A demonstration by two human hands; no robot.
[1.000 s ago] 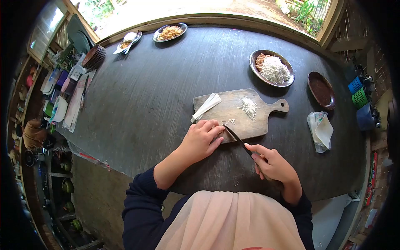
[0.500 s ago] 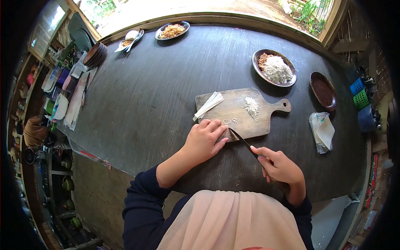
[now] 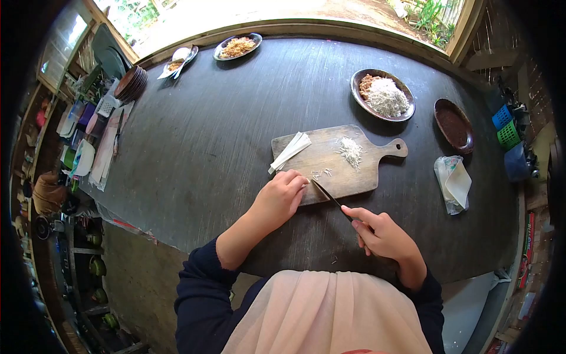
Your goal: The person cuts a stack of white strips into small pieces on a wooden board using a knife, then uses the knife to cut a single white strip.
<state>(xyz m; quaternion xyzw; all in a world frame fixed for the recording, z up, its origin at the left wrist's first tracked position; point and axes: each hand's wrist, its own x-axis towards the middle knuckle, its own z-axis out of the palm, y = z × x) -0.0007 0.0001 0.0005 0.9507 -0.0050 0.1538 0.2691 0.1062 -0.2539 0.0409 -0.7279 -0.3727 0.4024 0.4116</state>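
Note:
A wooden cutting board [image 3: 330,153] with a handle lies in front of me. My left hand [image 3: 283,193] is closed at its near left edge, fingers curled over white strips that they mostly hide. My right hand [image 3: 380,231] grips a knife [image 3: 331,198], its tip on the board beside my left fingertips. Short white shreds [image 3: 321,174] lie just past the blade. A larger heap of white shreds [image 3: 350,152] sits farther right on the board. Several long white strips [image 3: 290,151] rest side by side at the board's left end.
Beyond the board stands a round plate [image 3: 355,100] of white shreds and reddish-brown food. An oval dark dish [image 3: 453,125] and a plastic packet [image 3: 453,185] are at the right. Plates of food [image 3: 237,47] line the far edge. Stacked brown dishes [image 3: 131,82] stand far left.
My left hand has drawn slightly left, its fingers more tucked in. The knife and my right hand have shifted left with it. The whole view has also moved a little.

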